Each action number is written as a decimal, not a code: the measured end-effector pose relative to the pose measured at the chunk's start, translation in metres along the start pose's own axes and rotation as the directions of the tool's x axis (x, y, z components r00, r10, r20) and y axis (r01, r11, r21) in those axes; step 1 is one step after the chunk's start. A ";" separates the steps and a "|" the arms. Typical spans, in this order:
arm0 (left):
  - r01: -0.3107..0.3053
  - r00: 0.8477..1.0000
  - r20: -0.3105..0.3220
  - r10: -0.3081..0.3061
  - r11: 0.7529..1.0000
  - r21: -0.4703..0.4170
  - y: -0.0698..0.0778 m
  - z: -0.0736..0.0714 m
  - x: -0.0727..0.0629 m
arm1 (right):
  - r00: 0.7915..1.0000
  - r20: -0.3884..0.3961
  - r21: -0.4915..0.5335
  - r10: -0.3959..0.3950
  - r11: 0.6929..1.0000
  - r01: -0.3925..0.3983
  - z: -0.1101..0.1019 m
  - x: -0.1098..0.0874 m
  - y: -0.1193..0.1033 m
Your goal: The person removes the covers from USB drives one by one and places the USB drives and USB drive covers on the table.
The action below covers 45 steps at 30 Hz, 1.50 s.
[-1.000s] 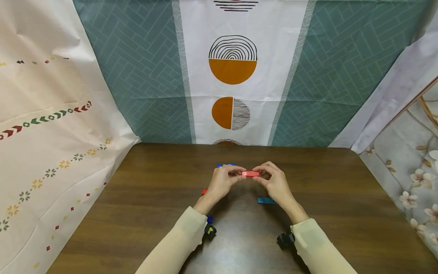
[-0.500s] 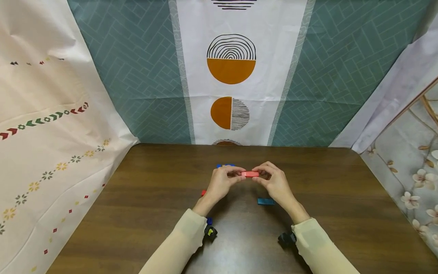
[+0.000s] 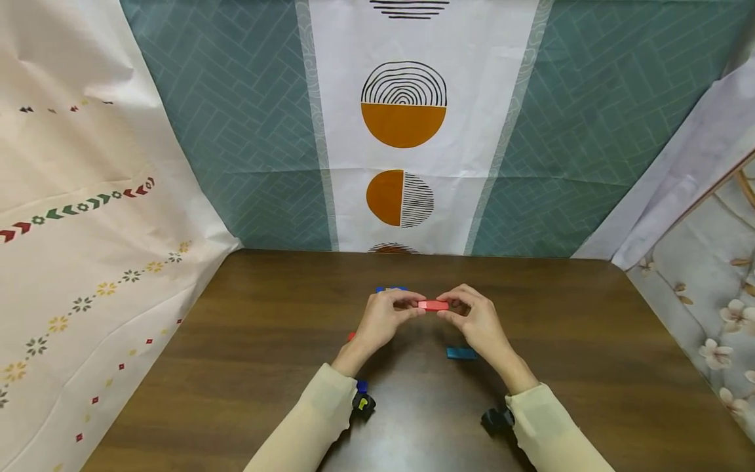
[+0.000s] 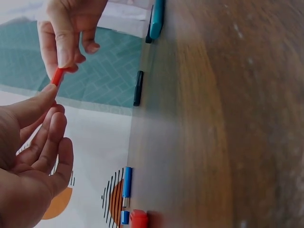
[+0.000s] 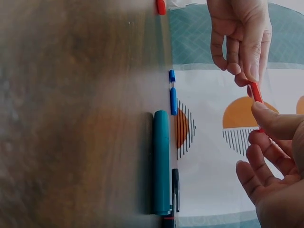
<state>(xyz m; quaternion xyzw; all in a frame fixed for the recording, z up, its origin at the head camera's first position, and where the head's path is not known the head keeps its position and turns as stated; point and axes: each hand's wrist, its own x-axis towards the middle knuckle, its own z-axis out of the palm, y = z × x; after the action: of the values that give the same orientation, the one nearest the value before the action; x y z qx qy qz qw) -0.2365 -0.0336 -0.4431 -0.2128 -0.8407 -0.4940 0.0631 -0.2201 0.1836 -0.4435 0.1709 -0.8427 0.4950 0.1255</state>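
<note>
A small flat red bar is held up above the table, lying roughly level between both hands in the head view. My left hand pinches its left end between thumb and fingers. At the other end, my right hand pinches it the same way. In the left wrist view only a short stretch of the red bar shows between the fingertips. A teal bar-shaped piece lies on the table just left of the right wrist. Behind the left hand, a blue piece with a pale middle is partly hidden.
Another red piece lies beside the left wrist, mostly covered. A dark blue piece shows by the left cuff. In the left wrist view a slim black piece lies near the far edge. Patterned cloths hang behind the wooden table.
Both hands keep the same pinch on the red bar. Everything sits slightly lower in view, as the head camera has shifted a little.
</note>
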 end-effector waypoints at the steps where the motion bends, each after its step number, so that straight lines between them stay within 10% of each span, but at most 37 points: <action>1: 0.001 1.000 0.005 -0.001 1.000 0.000 0.001 0.001 0.000 | 1.000 0.003 -0.006 0.003 1.000 -0.003 -0.001 -0.001 0.001; 45: 0.009 0.999 0.051 -0.008 1.000 -0.018 0.002 -0.013 0.001 | 1.000 0.010 0.007 -0.016 1.000 0.015 -0.001 0.001 -0.006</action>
<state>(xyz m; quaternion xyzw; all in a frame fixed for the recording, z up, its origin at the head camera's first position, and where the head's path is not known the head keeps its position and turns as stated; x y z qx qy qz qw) -0.2375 -0.0434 -0.4348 -0.2221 -0.8384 -0.4963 0.0377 -0.2188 0.1819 -0.4376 0.1803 -0.8403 0.4959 0.1245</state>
